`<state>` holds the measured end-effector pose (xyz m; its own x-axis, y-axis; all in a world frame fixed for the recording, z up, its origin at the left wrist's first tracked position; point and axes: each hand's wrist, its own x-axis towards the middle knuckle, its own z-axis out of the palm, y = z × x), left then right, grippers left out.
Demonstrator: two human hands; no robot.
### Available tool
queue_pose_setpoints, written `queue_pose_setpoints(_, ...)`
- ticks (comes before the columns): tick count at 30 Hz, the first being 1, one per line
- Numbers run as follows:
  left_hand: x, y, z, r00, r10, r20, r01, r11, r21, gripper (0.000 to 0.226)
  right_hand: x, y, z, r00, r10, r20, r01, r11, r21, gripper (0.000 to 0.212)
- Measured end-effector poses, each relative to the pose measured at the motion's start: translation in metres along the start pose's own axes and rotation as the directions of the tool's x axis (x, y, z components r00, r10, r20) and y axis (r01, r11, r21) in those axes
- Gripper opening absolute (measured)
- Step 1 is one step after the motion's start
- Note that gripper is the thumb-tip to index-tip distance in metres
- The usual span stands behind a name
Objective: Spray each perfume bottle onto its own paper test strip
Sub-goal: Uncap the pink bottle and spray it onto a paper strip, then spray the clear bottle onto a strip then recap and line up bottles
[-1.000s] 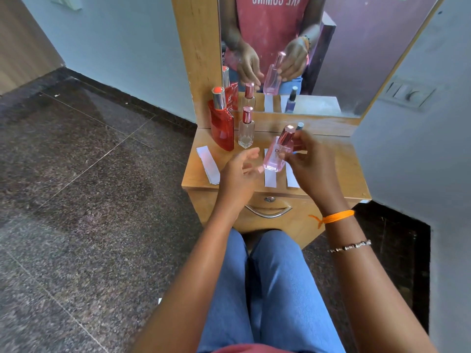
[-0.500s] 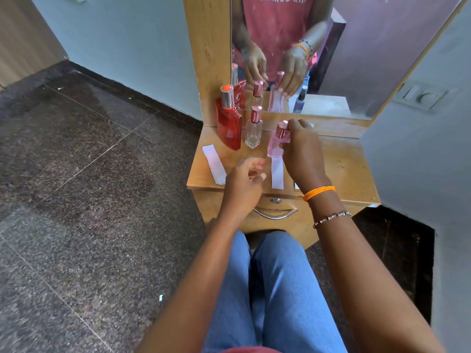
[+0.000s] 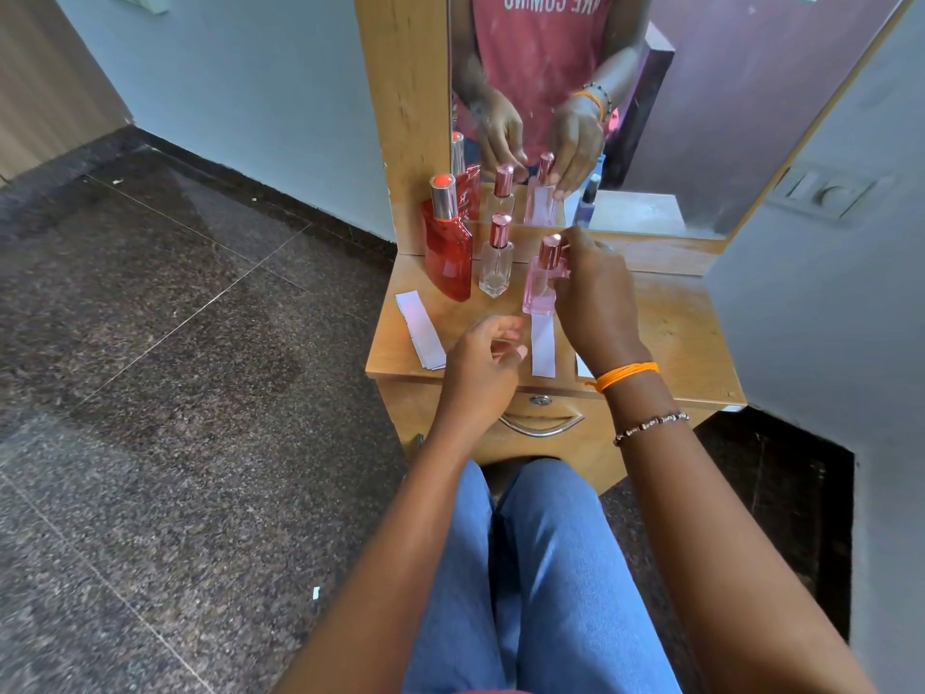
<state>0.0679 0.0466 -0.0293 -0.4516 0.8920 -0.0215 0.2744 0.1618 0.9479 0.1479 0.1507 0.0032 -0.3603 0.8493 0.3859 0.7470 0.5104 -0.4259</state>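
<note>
Perfume testing at a small wooden dressing table (image 3: 670, 338): nearest the seated person, the left hand (image 3: 483, 365) hovers over the front edge, fingers loosely curled and holding nothing. White paper test strips (image 3: 543, 345) lie flat along that edge, another strip (image 3: 420, 329) well to the left. Just beyond, the right hand (image 3: 595, 303) grips a square pink glass perfume bottle (image 3: 540, 288) standing upright at the strip's far end. Farther back stand a clear faceted bottle (image 3: 495, 268) and a tall red bottle (image 3: 448, 252), before a wood-framed mirror (image 3: 701, 117).
</note>
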Motion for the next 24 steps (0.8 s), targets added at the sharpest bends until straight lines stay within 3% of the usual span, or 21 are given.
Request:
queue_pose_setpoints(8,0.000,0.001,0.002,1.000,-0.012,0.010,0.012,0.999,-0.049,0.026,-0.001,-0.002,-0.008,1.000,0.002,-0.002,-0.002,0.999,0.032,0.031)
queue_pose_setpoints(12,-0.002,-0.001,-0.001,1.000,-0.007,0.013,0.007,0.999,-0.034,0.029,-0.009,-0.008,-0.019,0.998,-0.003,-0.063,0.002,1.000,-0.008,0.052)
queue_pose_setpoints(15,-0.005,-0.002,-0.008,0.999,0.020,-0.026,-0.020,1.000,0.011,0.032,-0.024,-0.021,-0.025,0.985,-0.064,-0.160,0.080,0.992,0.095,0.038)
queue_pose_setpoints(17,-0.007,-0.004,-0.016,0.994,0.047,-0.095,-0.039,0.996,0.081,0.036,-0.034,-0.031,-0.016,0.994,-0.065,-0.082,0.083,0.967,0.240,0.024)
queue_pose_setpoints(19,-0.010,-0.008,-0.028,0.979,0.055,-0.199,-0.017,0.982,0.187,0.037,-0.043,-0.041,0.000,0.995,-0.056,0.080,0.030,0.956,0.292,0.021)
queue_pose_setpoints(22,-0.009,-0.015,-0.047,0.943,-0.036,-0.332,0.157,0.925,0.346,0.037,-0.051,-0.055,0.027,0.963,-0.076,0.259,-0.004,0.955,0.297,0.030)
queue_pose_setpoints(24,-0.008,-0.019,-0.056,0.939,-0.102,-0.329,0.245,0.868,0.431,0.037,-0.050,-0.063,0.041,0.944,-0.103,0.314,0.009,0.957,0.289,0.030)
